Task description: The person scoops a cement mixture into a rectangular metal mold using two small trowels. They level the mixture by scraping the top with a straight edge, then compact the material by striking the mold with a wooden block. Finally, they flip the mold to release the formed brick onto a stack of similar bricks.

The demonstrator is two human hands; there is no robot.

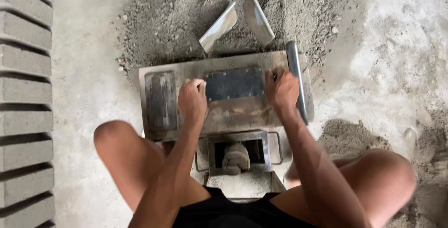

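Both hands on metal mould (pixel 224 111). Sand heap (pixel 186 13) behind it, two blades (pixel 238 20) stuck in. Moulded blocks (pixel 25 93) left of mould.

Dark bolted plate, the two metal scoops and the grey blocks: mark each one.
Dark bolted plate (pixel 234 83), head view: middle of its face.
Metal scoops (pixel 258 19), head view: blade of the right one.
Grey blocks (pixel 24 95), head view: top of a middle block.

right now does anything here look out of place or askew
Nothing looks damaged or spilled. Two metal scoops lie loose and tilted against each other on the sand pile behind the metal mould press, part sunk in the mix. Both hands, left and right, rest closed on the press top. The grey blocks stand in an even row.
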